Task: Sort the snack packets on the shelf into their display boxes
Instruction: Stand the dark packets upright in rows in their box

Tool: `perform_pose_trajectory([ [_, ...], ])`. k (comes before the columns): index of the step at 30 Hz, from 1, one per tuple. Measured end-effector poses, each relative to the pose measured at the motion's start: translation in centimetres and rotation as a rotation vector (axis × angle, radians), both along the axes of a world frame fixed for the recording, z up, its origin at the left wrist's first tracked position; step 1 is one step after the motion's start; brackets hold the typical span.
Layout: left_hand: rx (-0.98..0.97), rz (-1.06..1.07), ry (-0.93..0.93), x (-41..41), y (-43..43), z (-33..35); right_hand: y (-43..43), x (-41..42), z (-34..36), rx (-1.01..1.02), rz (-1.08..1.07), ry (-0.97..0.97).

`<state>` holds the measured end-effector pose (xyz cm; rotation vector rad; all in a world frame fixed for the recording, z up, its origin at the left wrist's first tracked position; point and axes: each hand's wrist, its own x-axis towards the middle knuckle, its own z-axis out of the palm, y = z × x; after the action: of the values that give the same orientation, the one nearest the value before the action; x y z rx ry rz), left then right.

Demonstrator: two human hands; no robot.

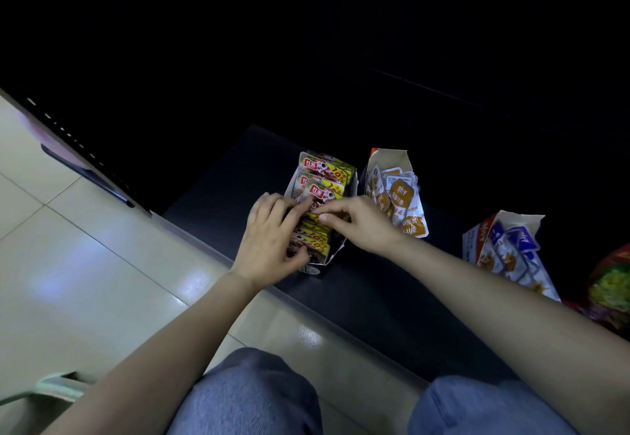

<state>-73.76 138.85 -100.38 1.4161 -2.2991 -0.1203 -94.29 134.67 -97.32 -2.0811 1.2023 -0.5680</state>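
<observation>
Red packets half hidden beneath left hand.

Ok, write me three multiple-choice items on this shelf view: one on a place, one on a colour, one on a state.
1. The left hand and the right hand are both at which display box?
A. the middle one
B. the leftmost box
C. the rightmost one

2. The middle box holds packets that are mainly
A. green
B. black
C. orange and white

3. The rightmost box is
A. open at the top, with blue packets showing
B. sealed shut
C. lying empty

Key:
1 B: both hands hold its red-and-yellow packets.
2 C: orange labels show on white pouches.
3 A: its torn top flaps stand up around the packets.
</observation>
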Motion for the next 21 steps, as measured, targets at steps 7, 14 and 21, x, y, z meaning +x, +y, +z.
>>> perform_pose_trajectory([
  [7,0.014,-0.020,0.036,0.3,0.0,-0.4,-0.9,-1.5,-0.7,-0.017,-0.280,0.100],
  [14,0.034,-0.100,0.044,0.4,-0.3,-0.3,-0.5,-0.3,0.1,0.060,-0.039,-0.024],
  [21,0.013,-0.068,-0.012,0.4,-0.6,0.1,-1.7,-0.9,-0.6,-0.108,-0.252,0.113],
])
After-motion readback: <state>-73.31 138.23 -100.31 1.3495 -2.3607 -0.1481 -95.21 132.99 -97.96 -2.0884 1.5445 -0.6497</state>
